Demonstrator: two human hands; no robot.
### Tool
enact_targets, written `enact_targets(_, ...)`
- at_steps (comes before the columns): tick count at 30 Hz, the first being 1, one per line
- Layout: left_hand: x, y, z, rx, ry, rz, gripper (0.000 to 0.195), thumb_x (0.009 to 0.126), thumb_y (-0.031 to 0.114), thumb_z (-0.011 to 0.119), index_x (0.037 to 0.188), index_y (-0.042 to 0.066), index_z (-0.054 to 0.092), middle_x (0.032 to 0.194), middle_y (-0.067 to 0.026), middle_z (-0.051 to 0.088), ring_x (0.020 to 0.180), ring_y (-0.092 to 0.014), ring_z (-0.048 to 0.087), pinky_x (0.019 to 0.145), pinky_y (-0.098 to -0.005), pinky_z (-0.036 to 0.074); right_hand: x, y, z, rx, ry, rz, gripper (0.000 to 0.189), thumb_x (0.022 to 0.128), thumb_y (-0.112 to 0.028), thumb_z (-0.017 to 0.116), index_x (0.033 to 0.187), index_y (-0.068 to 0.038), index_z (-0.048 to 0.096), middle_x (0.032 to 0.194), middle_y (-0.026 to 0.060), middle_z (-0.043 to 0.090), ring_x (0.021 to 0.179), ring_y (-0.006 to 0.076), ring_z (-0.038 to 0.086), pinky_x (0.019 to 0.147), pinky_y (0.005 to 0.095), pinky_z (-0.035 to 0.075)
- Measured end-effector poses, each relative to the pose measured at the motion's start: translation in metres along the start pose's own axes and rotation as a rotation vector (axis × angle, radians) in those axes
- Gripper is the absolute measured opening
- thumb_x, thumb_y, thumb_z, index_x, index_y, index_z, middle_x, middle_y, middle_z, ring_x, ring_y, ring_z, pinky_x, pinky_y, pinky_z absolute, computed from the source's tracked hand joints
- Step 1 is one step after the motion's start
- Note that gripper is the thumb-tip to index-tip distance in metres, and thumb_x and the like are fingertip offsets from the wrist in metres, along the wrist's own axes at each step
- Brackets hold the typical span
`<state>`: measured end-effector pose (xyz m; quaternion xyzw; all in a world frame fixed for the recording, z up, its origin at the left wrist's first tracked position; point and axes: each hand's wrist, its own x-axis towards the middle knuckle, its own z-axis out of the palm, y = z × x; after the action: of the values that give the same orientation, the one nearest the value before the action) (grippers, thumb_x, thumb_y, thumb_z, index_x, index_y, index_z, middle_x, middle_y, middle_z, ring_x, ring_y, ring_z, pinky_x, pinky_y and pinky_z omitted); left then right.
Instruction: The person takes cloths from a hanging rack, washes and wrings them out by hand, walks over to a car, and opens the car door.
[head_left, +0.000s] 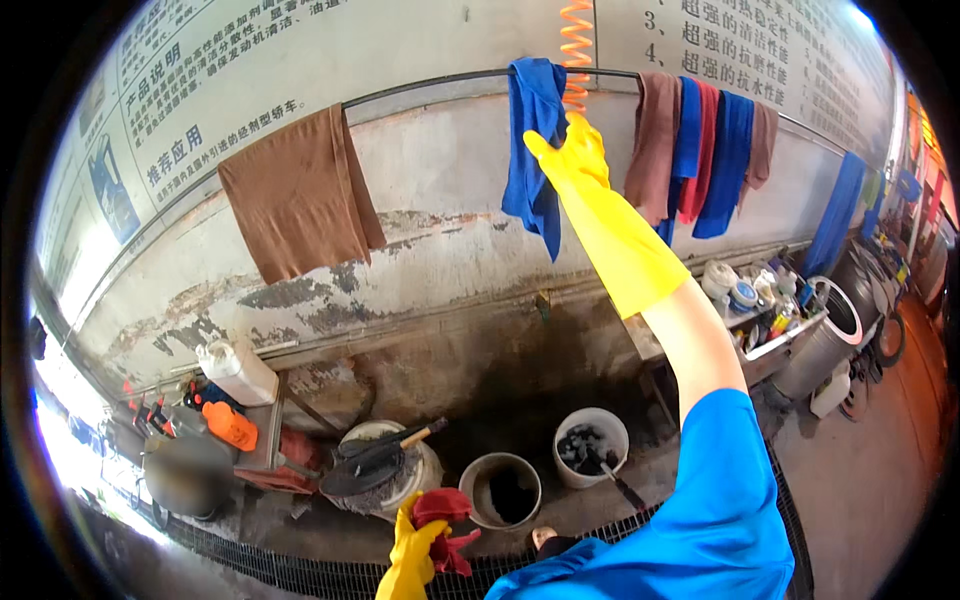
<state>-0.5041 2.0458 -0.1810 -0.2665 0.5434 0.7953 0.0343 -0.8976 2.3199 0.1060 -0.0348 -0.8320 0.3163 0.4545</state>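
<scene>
Both my hands wear yellow rubber gloves. My right hand (571, 154) is raised at the rail, beside a blue cloth (534, 150) that hangs over it; thumb and fingers are apart, and whether they touch the cloth is not plain. Low in the view, my left hand (416, 536) grips a crumpled red cloth (444, 517). Left along the rail hangs a brown towel (300, 195). Farther right hang a mauve towel (654, 142), a red towel (701, 150) and several blue ones. An orange coiled hose (576, 37) hangs behind the rail.
Beneath the wall stand a bucket with dark liquid (463, 480), a white bucket with a brush (622, 435) and a lidded bucket (431, 465). At left, a white jug (236, 375) and an orange container (229, 426); at right, a shelf of bottles (795, 334). A floor grate (300, 562) runs below.
</scene>
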Motion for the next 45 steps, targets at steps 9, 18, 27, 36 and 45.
enact_targets(9, 0.029, 0.007, 0.034, -0.102, 0.021, -0.077, 0.060, 0.080, 0.007, 0.069, 0.131, 0.011, 0.039, 0.102, -0.0113, 0.059, 0.073, -0.022, 0.062, 0.060, -0.0351, 0.053, 0.047, -0.039, 0.048, 0.436, 0.466, -0.443, 0.017, 0.077, -0.015, 0.065, 0.090, -0.007, 0.056, 0.093, 0.0161, 0.058, 0.087, 0.0367, 0.055, 0.078, 0.0450, 0.044)
enact_targets(18, 0.035, 0.047, 0.039, 0.303, -0.217, 0.281, 0.044, 0.096, 0.033, 0.048, 0.126, 0.001, 0.050, 0.106, -0.0140, 0.063, 0.086, -0.014, 0.062, 0.073, -0.0270, 0.050, -0.137, -0.066, -0.049, 1.214, -0.733, -0.052, 0.022, 0.088, -0.002, 0.056, 0.108, -0.005, 0.045, 0.087, 0.0043, 0.050, 0.073, 0.0112, 0.048, 0.066, 0.0232, 0.041)
enact_targets(27, 0.056, 0.113, 0.072, 0.537, -0.440, 0.614, 0.045, 0.087, 0.018, 0.058, 0.129, 0.005, 0.047, 0.111, -0.0105, 0.062, 0.098, -0.018, 0.059, 0.084, -0.0277, 0.045, -0.232, -0.040, -0.121, 0.980, -1.581, -0.145, 0.032, 0.091, -0.022, 0.058, 0.116, -0.007, 0.047, 0.099, 0.0085, 0.057, 0.086, 0.0161, 0.056, 0.075, 0.0287, 0.043)
enact_targets(36, 0.094, 0.106, 0.074, 0.875, -0.513, 1.011, 0.051, 0.081, 0.016, 0.063, 0.128, 0.005, 0.047, 0.107, -0.0131, 0.064, 0.097, -0.028, 0.061, 0.083, -0.0349, 0.048, -0.276, -0.007, -0.115, 0.613, -1.065, 0.036, 0.058, 0.080, -0.029, 0.069, 0.127, -0.004, 0.045, 0.114, 0.0149, 0.057, 0.103, 0.0256, 0.058, 0.087, 0.0352, 0.046)
enact_targets(45, 0.066, 0.119, 0.082, 1.019, -0.334, 0.712, 0.048, 0.080, 0.023, 0.064, 0.124, 0.009, 0.050, 0.102, -0.0171, 0.064, 0.092, -0.031, 0.062, 0.078, -0.0378, 0.048, -0.317, -0.031, -0.058, 0.885, -0.805, 0.837, 0.035, 0.088, -0.005, 0.058, 0.121, 0.003, 0.052, 0.111, 0.0072, 0.062, 0.103, 0.0158, 0.056, 0.091, 0.0265, 0.043)
